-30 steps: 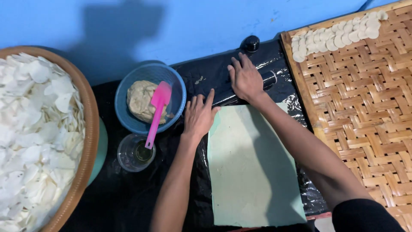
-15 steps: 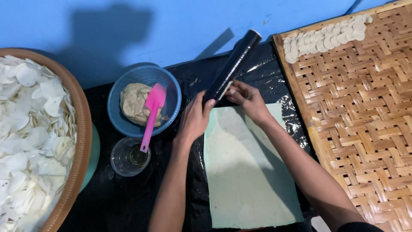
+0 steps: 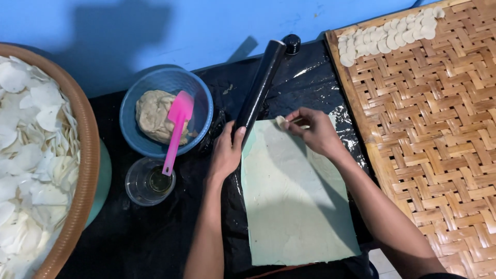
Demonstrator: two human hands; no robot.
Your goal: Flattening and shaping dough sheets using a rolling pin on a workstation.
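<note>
head camera, looking straight down, close

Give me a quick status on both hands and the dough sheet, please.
Left hand grips black rolling pin, tilted off the sheet. Right hand pinches a small dough piece at the top edge of the flat dough sheet. Nothing blocking.

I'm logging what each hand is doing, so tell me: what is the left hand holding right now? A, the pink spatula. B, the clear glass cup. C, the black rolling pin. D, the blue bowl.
C: the left hand grips the lower end of the black rolling pin, which is lifted at an angle off the flat dough sheet; the pink spatula just leans in the blue bowl.
</note>
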